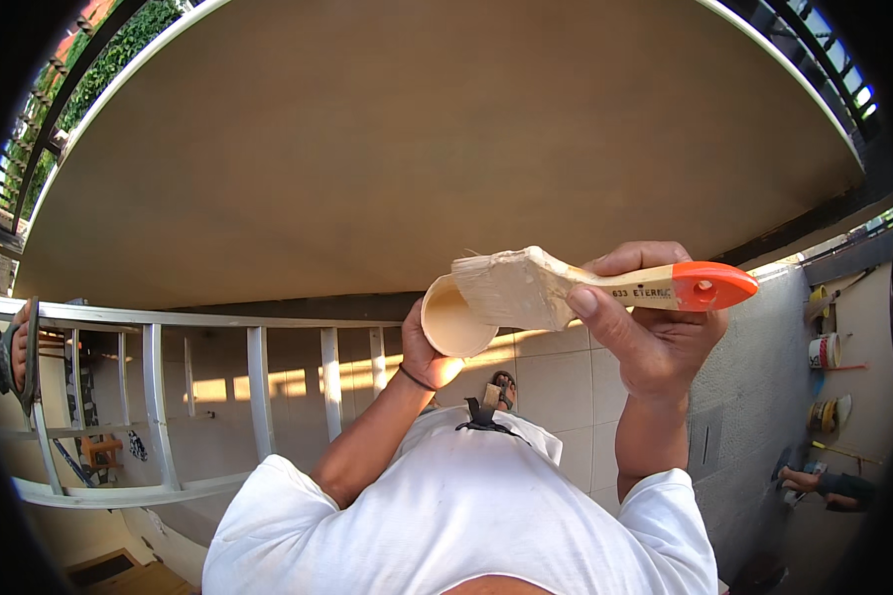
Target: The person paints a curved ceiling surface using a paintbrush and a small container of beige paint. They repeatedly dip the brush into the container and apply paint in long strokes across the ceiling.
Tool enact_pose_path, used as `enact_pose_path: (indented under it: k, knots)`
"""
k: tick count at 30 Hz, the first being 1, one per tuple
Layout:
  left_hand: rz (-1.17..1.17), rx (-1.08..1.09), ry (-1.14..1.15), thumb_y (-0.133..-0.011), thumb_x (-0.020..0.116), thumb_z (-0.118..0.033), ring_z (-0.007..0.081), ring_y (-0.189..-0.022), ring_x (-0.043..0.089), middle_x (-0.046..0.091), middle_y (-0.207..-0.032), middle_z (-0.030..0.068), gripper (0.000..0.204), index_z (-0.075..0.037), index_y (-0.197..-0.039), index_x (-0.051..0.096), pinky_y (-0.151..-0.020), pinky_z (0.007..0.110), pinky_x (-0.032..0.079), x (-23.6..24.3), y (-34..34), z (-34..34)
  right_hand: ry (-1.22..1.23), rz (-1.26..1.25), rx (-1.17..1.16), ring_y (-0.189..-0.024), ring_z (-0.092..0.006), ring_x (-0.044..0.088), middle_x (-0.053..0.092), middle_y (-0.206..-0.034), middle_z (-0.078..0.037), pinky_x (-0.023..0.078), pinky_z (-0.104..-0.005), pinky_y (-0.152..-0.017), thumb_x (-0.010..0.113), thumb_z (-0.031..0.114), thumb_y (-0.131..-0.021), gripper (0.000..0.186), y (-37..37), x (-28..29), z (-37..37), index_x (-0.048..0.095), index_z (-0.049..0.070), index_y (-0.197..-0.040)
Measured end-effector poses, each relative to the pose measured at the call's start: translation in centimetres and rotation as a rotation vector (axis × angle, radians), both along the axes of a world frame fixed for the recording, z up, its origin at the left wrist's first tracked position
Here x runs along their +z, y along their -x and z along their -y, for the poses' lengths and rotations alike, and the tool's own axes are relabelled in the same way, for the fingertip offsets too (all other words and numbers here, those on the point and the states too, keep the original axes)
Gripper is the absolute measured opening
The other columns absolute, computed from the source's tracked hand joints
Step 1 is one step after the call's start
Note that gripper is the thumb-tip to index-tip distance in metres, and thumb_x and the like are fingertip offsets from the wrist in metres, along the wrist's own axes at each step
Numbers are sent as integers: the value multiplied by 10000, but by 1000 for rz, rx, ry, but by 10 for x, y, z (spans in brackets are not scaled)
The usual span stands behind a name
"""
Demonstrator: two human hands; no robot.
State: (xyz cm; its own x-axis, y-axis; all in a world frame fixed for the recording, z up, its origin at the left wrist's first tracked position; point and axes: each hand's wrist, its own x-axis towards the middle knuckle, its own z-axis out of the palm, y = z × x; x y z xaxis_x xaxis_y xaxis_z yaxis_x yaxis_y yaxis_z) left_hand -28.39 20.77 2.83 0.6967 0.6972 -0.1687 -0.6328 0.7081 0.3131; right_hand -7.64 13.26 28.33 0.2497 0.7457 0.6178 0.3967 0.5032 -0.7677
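My right hand (645,332) grips the wooden handle of a wide paintbrush (516,288), which has a red-orange tip and pale bristles coated in cream paint. The bristles lie over the right side of a small cup (446,317) with cream paint inside, partly hiding its rim from view. My left hand (419,352) holds this cup from the left, its fingers curled around the side. Whether the bristles touch the cup is unclear.
A large beige surface (417,149) spans the upper view. An aluminium ladder (260,387) lies across the left, with another person's sandalled foot (18,352) at its end. Tiled floor (556,387) shows below. At right are several buckets (824,352) and another person's leg (804,479).
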Motion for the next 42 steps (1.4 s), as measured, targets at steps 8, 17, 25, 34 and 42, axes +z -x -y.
enact_pose_path:
  k: [8, 17, 25, 34, 42]
  knots:
    - [143, -62, 166, -1021, 505, -492, 295, -1242, 649, 671, -1346, 106, 526, -103, -1351, 632, -1033, 525, 540, 40, -29, -3, 144, 221, 86, -671, -105, 708, 728, -827, -70, 553, -228, -563, 833, 16, -848, 168, 4, -3, -9, 692, -15, -933]
    - [75, -24, 210, -1016, 550, -463, 288, -1181, 683, 710, -1274, 122, 499, -79, -1317, 655, -1023, 513, 544, 37, -26, 0, 289, 342, 162, -595, -69, 648, 681, -688, -27, 490, -218, -531, 801, -13, -842, 149, 20, -35, -27, 681, -8, -929]
    - [-4, 45, 236, -1006, 594, -427, 261, -1092, 720, 737, -1203, 83, 414, -98, -1243, 678, -931, 486, 586, 39, -17, 1, 343, 294, 177, -589, -69, 644, 680, -694, -39, 494, -221, -531, 803, -3, -843, 159, 28, -38, -26, 677, -14, -939]
    - [-1, 56, 274, -1004, 597, -421, 257, -1111, 713, 740, -1200, 61, 371, -129, -1212, 694, -922, 491, 582, 38, -10, 1, 205, 30, 27, -670, -67, 672, 717, -802, -59, 532, -198, -577, 815, 13, -871, 162, 27, -31, -7, 686, -16, -966]
    - [19, 38, 242, -1010, 580, -413, 257, -1133, 705, 729, -1244, 78, 404, -111, -1255, 690, -962, 495, 567, 39, -7, 4, 202, -157, -49, -648, -78, 660, 708, -794, -66, 523, -204, -563, 814, 16, -880, 180, 32, -54, -1, 672, -17, -985]
